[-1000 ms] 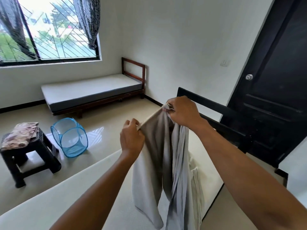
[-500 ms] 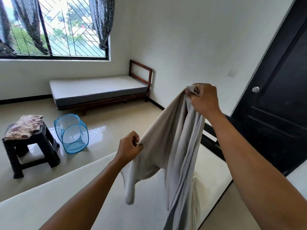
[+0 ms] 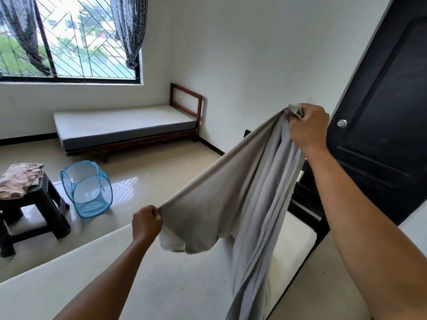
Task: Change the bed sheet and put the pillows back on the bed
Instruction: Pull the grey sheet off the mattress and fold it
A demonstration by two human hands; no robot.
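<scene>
White-walled bedroom with a glossy tiled floor; black panelled door [image 3: 381,112] at right, low wooden-framed single bed [image 3: 124,125] against the far wall. Foreground: bare cream mattress [image 3: 161,273] with nothing fitted on it. Pale grey fabric bed sheet [image 3: 231,199] is held up in the air above this mattress. Right hand [image 3: 308,125] is raised high, fingers curled tight round a bunched corner. Left hand [image 3: 146,221] is lower and well apart from it, pinching the same edge between thumb and fingers. The edge runs nearly taut between the two; the remainder hangs in long folds, its lower part brushing the mattress. Judgement: the sheet is light, limp and without stiffness, so it will sag wherever unsupported and tangle if gathered. Best taken by the hem at the corners, hands spread wide. Slipping is unlikely, but a two-finger pinch may lose the edge under a hard shake. Blue mesh pop-up hamper [image 3: 89,190] lies on the floor near a dark plastic stool [image 3: 46,204].
</scene>
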